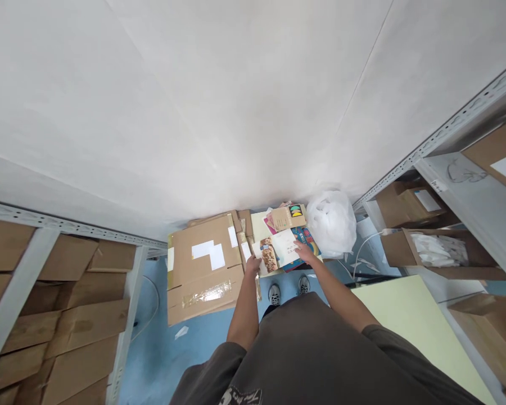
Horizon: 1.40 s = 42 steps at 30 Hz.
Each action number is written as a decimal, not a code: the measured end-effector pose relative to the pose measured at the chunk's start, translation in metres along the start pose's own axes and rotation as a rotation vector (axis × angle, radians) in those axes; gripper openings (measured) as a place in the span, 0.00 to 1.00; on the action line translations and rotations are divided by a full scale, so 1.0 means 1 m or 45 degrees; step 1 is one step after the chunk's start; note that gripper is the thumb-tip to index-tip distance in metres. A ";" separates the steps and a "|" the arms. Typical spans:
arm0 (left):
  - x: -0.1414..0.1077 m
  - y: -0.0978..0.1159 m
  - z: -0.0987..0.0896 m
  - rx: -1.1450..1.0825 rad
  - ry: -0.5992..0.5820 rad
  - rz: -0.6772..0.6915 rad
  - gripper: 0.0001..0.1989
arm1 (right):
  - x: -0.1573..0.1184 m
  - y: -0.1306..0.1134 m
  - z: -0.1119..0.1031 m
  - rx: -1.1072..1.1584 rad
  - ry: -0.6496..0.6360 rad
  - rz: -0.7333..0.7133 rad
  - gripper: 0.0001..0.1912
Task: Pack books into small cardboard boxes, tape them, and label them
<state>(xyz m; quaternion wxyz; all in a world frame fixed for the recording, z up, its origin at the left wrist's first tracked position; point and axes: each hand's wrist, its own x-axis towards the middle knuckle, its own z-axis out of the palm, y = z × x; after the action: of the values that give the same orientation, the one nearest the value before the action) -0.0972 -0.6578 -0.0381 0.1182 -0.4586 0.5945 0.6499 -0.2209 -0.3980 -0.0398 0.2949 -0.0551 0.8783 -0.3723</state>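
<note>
A book [283, 249] with a photo of people on its left part and a white area with dark writing on its right is between my hands. My left hand [253, 265] grips its left edge, fingers closed. At the right edge my right hand [305, 252] holds it, fingers over the white part. Partly under it and my right hand is a blue printed book [296, 263]. Just beyond lies a brown book [281, 219] with a coloured half-circle design, on top of pink printed matter [270, 224].
Flattened cardboard boxes [217, 264] lie to the left. A white plastic bag [331, 223] sits at the right against the wall [236, 112]. Shelves with cardboard boxes [80, 315] flank both sides. A pale yellow tabletop [413, 332] is near my right side. Cables cross the blue floor [156, 349].
</note>
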 end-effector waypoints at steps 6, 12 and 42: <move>-0.008 -0.003 -0.047 -0.260 -0.232 -0.036 0.26 | -0.018 -0.009 0.010 0.287 0.140 0.011 0.29; -0.012 0.020 -0.038 -0.358 -0.425 0.075 0.30 | -0.067 -0.009 0.001 1.187 0.383 0.240 0.29; -0.351 -0.094 0.460 0.837 -1.882 0.184 0.34 | -0.578 0.300 -0.171 2.039 1.585 -0.062 0.18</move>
<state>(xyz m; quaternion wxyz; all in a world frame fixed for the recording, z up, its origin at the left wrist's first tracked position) -0.0479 -0.0900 0.0997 0.5667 0.1869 0.5514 0.5829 0.1940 0.1064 0.1236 -0.2726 0.3446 0.3668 -0.8200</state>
